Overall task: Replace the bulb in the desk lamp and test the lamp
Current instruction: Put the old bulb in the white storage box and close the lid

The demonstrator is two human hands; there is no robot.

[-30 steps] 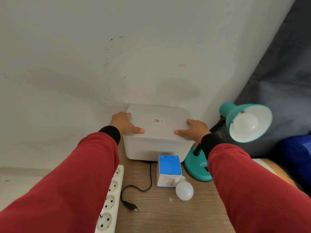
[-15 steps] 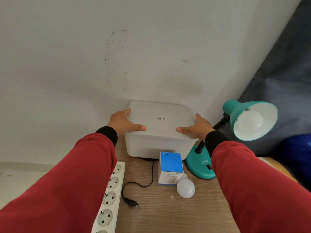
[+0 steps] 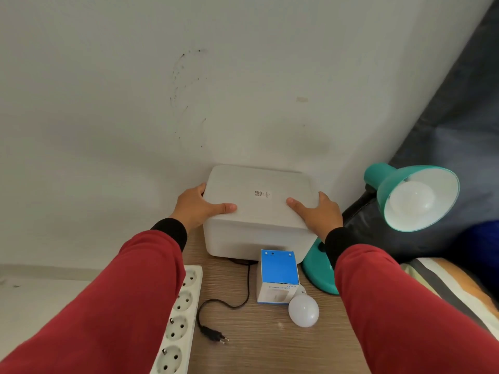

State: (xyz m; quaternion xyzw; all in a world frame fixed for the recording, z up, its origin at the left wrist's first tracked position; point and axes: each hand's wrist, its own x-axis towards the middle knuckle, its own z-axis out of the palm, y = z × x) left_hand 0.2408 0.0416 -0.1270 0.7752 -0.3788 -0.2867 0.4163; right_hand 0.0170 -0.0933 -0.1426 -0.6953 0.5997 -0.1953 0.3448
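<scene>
A teal desk lamp (image 3: 415, 195) stands at the right of the wooden table, its shade tilted toward me with a white bulb (image 3: 411, 201) screwed in. A loose white bulb (image 3: 303, 310) lies on the table beside a blue-and-white bulb box (image 3: 278, 276). The lamp's black cord ends in an unplugged plug (image 3: 214, 334) next to a white power strip (image 3: 181, 317). My left hand (image 3: 198, 206) and my right hand (image 3: 317, 211) grip the two sides of a white lidded box (image 3: 259, 211) set against the wall.
The wooden table (image 3: 259, 346) is narrow, bounded by the white wall behind and a bed with striped bedding (image 3: 445, 282) on the right. A dark grey cushion (image 3: 459, 117) leans behind the lamp. The lamp's teal base (image 3: 318, 273) sits close beside the white box.
Both hands stay on the white box, which sits slightly closer to the wall. The view has drifted a little; nothing else on the table moved.
</scene>
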